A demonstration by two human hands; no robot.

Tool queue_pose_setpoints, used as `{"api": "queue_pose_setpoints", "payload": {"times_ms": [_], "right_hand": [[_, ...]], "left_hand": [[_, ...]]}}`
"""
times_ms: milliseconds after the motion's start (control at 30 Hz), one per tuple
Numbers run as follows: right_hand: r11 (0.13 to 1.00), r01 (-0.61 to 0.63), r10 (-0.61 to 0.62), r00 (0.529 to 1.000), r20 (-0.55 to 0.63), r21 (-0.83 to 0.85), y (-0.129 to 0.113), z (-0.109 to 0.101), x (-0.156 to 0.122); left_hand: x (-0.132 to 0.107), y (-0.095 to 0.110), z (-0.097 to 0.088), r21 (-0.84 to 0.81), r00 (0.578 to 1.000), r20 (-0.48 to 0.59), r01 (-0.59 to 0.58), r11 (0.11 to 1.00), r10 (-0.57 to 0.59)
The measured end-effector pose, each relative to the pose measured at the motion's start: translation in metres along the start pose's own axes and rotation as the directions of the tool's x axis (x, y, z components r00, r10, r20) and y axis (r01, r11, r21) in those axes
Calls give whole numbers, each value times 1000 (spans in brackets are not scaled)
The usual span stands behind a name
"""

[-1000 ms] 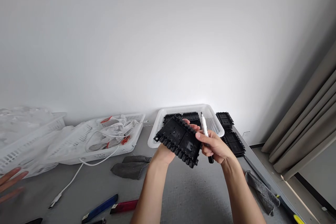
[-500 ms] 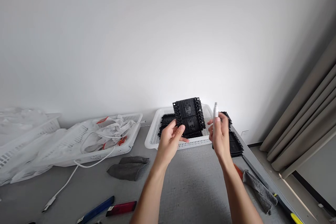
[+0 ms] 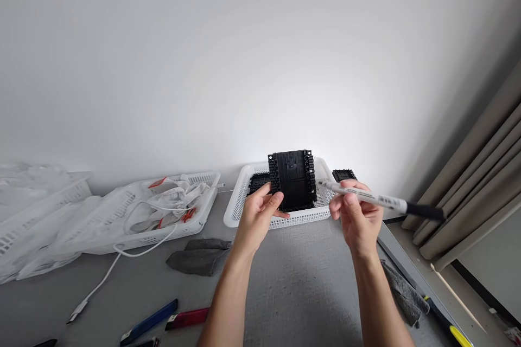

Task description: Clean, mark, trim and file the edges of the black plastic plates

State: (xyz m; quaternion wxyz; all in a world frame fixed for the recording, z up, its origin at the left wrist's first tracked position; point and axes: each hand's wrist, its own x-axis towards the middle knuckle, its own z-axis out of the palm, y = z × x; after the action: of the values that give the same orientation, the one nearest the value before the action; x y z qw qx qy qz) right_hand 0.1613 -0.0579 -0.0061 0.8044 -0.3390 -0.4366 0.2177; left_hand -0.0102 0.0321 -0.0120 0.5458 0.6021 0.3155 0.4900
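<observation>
A black plastic panel with toothed side edges (image 3: 292,176) is tilted up above the white basket, its lower left corner pinched in my left hand (image 3: 260,214). My right hand (image 3: 360,217) is closed round a marker pen (image 3: 376,199) with a white barrel. The pen's dark tip points left towards the panel, a small gap away from it, and its black end sticks out to the right. Beneath the panel, the white perforated basket (image 3: 240,217) holds more black panels (image 3: 258,181).
Another black panel (image 3: 344,174) lies right of the basket. On the left stands a white basket (image 3: 203,219) with cables and plastic bags. A grey cloth (image 3: 199,257), a blue strip-like tool (image 3: 150,322), a red one (image 3: 187,318) and a grey rag (image 3: 405,293) lie on the table.
My right hand has turned and shifted right, so the pen has swung from upright to nearly level with its tip towards the panel. The panel has turned slightly in my left hand.
</observation>
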Motion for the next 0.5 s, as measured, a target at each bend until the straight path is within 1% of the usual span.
{"api": "queue_pose_setpoints", "payload": {"times_ms": [100, 200, 333, 400, 500], "right_hand": [[995, -34, 39, 998, 56, -90, 7, 5, -2], [969, -22, 55, 990, 130, -245, 14, 8, -2], [888, 68, 34, 977, 211, -456, 19, 8, 2], [854, 114, 13, 971, 240, -508, 18, 9, 3], [825, 162, -5, 960, 280, -541, 15, 10, 5]], "left_hand": [[-2, 3, 2, 13, 1000, 15, -17, 1000, 17], [-4, 8, 5, 25, 998, 55, -43, 999, 42], [-5, 11, 9, 40, 995, 76, -72, 997, 69], [-5, 11, 11, 46, 993, 82, -83, 995, 79], [-4, 10, 12, 39, 991, 101, -93, 995, 88]]}}
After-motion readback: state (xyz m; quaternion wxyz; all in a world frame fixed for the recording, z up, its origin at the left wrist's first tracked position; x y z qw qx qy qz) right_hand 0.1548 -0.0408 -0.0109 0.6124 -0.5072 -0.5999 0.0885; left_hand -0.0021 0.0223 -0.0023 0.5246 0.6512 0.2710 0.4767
